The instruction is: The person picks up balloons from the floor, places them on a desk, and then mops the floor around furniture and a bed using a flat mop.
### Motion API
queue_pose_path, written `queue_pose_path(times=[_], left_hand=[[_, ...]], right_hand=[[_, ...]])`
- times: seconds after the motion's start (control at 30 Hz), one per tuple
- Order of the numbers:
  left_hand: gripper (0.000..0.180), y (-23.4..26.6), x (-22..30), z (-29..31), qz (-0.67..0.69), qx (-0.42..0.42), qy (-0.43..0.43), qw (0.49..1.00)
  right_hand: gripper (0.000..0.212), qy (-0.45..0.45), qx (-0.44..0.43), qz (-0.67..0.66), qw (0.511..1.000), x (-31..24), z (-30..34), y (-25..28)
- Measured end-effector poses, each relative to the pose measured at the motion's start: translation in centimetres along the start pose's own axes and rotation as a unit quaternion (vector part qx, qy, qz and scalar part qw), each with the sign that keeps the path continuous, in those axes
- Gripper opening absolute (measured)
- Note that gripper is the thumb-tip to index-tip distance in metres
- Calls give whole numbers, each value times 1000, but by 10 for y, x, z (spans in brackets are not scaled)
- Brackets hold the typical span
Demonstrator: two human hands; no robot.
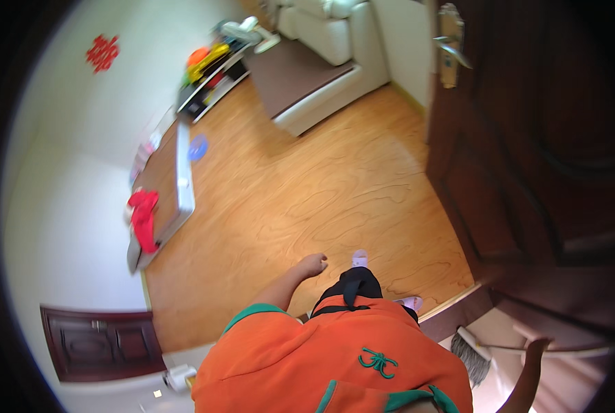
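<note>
My left hand point(312, 265) hangs over the wooden floor beside my dark trousers. Its fingers are loosely curled and somewhat apart, with nothing seen in them. At the lower right, my right hand point(539, 346) is closed around the thin handle of a mop point(467, 359). The mop's grey strands hang near my right side, past the door sill, and its handle runs sideways toward the right rim. Blur hides the exact finger positions there.
A dark carved door point(528, 151) with a metal handle stands at the right, above a raised sill point(459, 310). A pale sofa point(321, 76) and a low shelf point(214, 86) are at the far side. A low bench point(185, 165) with red cloth point(143, 219) lines the left wall.
</note>
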State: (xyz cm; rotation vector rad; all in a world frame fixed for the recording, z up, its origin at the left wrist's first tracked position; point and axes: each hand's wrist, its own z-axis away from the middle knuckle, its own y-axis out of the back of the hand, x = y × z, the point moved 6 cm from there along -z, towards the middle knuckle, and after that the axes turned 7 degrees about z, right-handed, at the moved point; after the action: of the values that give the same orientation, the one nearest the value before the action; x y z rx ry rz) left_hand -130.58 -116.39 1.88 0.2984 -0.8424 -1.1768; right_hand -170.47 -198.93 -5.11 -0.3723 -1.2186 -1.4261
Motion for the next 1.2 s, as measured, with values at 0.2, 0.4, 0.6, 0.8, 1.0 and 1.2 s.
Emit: queue_pose_path(times=[0.2,0.4,0.6,0.8,1.0,1.2], left_hand=[[37,-81,-18,65,12,-58,78,995],[36,-64,-11,54,90,24,104,990],[36,-50,19,58,90,-1,96,991],[36,-83,13,33,68,-56,54,995],[34,-88,4,-1,114,-23,-7,993],[32,-94,-43,-12,218,-22,-6,976]], right_hand=[[36,81,-170,267,945,30,16,46],[21,110,-207,158,959,29,-11,-51],[26,248,-361,205,875,-37,72,-175],[22,203,-419,60,883,-3,161,-178],[11,176,-440,-46,879,87,248,5],[5,182,-319,-179,913,26,328,214]])
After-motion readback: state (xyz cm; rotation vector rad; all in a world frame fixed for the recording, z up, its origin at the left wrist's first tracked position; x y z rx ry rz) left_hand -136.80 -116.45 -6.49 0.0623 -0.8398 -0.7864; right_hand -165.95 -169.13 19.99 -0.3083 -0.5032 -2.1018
